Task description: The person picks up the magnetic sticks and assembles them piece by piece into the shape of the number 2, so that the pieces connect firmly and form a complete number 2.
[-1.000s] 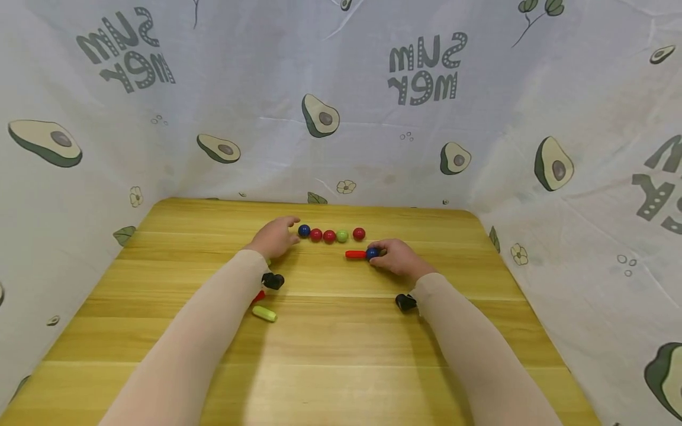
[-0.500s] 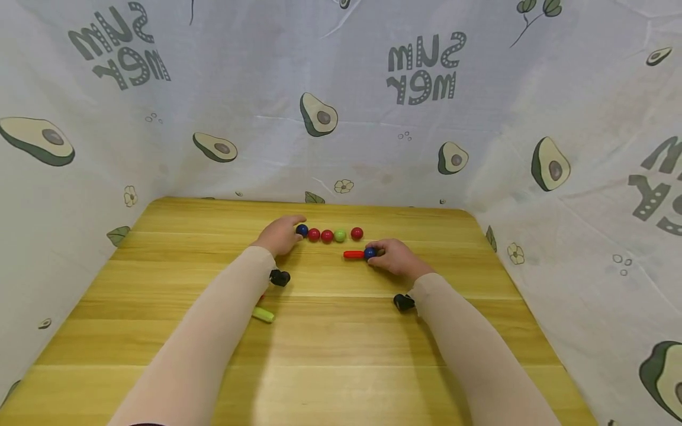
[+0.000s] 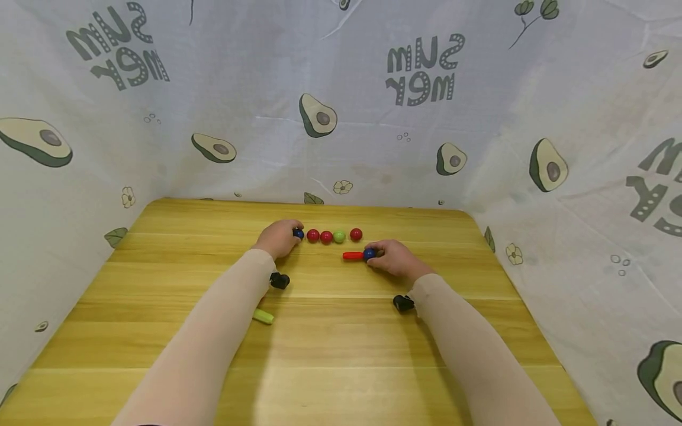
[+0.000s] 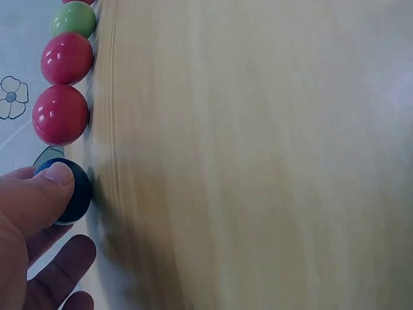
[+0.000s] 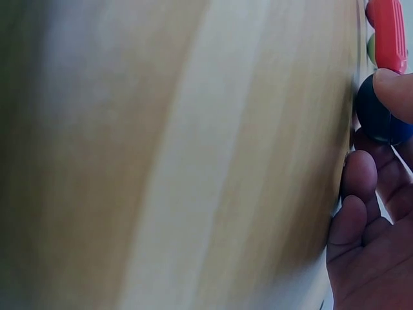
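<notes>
My left hand (image 3: pixel 278 238) pinches a dark blue ball (image 4: pixel 79 192) between thumb and finger at the left end of a row of balls. Beside it, with a small gap, come two red balls (image 3: pixel 313 235), a green ball (image 3: pixel 339 236) and, a little apart, another red ball (image 3: pixel 356 235). Nearer the front, my right hand (image 3: pixel 396 259) holds a second blue ball (image 3: pixel 369 254) between thumb and fingers. A red ridged stick (image 5: pixel 390 32) points left from that ball and appears joined to it.
A yellow-green stick (image 3: pixel 263 316) lies on the wooden table (image 3: pixel 330 367), partly hidden by the left forearm. Behind the table hangs a white cloth (image 3: pixel 373 148) printed with avocados. Black wrist cameras (image 3: pixel 403 303) sit on both wrists.
My left hand has reached the blue ball, closed its fingers on it and drawn it slightly left, away from the red balls. My right hand has stayed in place with its ball and stick.
</notes>
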`<action>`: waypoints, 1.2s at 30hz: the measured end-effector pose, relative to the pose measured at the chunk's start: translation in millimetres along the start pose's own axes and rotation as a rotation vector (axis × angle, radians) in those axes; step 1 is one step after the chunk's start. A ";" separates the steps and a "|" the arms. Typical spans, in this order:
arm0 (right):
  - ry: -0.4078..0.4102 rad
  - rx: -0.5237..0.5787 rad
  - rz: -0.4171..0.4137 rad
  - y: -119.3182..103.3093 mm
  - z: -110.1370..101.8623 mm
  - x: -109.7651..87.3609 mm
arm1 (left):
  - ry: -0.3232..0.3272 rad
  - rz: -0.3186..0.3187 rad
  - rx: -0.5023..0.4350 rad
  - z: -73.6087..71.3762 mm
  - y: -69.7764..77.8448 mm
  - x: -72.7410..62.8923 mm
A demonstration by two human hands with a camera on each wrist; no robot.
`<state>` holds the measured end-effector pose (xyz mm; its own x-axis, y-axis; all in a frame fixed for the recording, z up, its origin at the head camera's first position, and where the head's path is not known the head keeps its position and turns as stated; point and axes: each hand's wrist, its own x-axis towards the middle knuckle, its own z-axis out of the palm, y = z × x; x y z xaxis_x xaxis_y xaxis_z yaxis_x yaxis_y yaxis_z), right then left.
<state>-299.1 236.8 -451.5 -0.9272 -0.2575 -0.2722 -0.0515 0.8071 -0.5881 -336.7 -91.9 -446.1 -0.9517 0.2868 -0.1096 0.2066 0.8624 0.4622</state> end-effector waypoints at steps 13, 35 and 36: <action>0.029 -0.035 -0.020 -2.0 -0.8 0.9 | -0.059 -0.030 0.001 -14.0 -11.2 -10.4; 0.001 -0.063 -0.045 -10.9 10.3 5.2 | -0.118 0.030 -0.023 -9.3 -14.9 -32.7; -0.001 -0.064 -0.045 -11.1 10.3 5.2 | -0.120 0.030 -0.023 -9.0 -14.7 -33.0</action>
<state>-299.5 221.0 -454.3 -0.9230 -0.2949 -0.2472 -0.1170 0.8270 -0.5498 -310.3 -117.7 -441.3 -0.9108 0.3616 -0.1994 0.2281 0.8431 0.4870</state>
